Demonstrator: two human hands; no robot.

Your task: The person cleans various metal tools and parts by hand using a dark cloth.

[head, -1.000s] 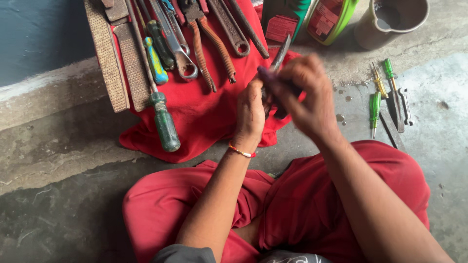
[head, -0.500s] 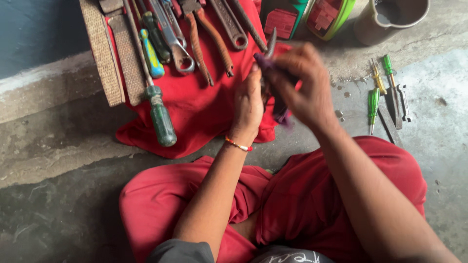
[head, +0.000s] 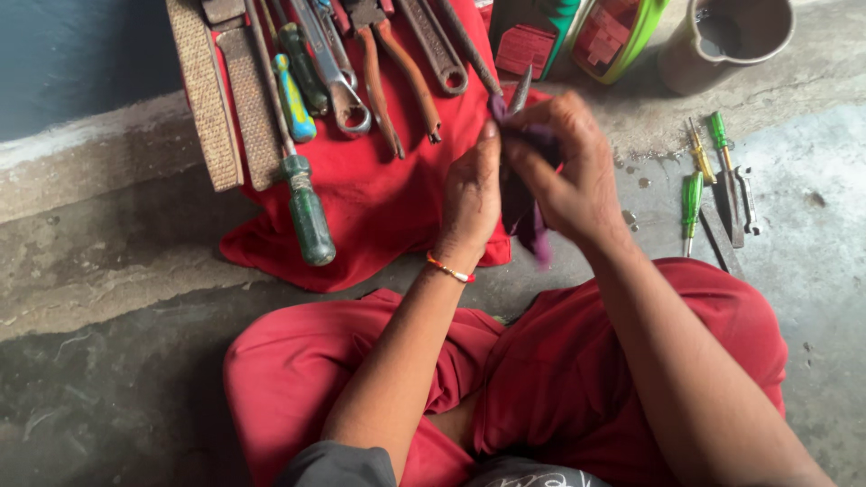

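Note:
My left hand [head: 471,198] grips the lower part of a slim metal tool [head: 520,93] whose pointed grey tip sticks up between both hands. My right hand [head: 564,167] is closed over a dark purple rag [head: 528,216] pressed around that tool, and the rag's tail hangs down below my fingers. Both hands hover above the near right corner of a red cloth [head: 379,203] spread on the concrete floor. An orange thread band sits on my left wrist.
On the red cloth lie two flat files [head: 225,90], a green-handled screwdriver [head: 307,212], a blue and yellow screwdriver [head: 294,101], spanners and rusty pliers [head: 397,81]. Small green screwdrivers [head: 693,198] lie at right. Bottles and a grey jug [head: 722,36] stand behind. My red-trousered knees are below.
My right hand has slid along the tool with the rag, first up and then slightly back, so more of the rag now hangs below. My left hand stays clamped on the tool.

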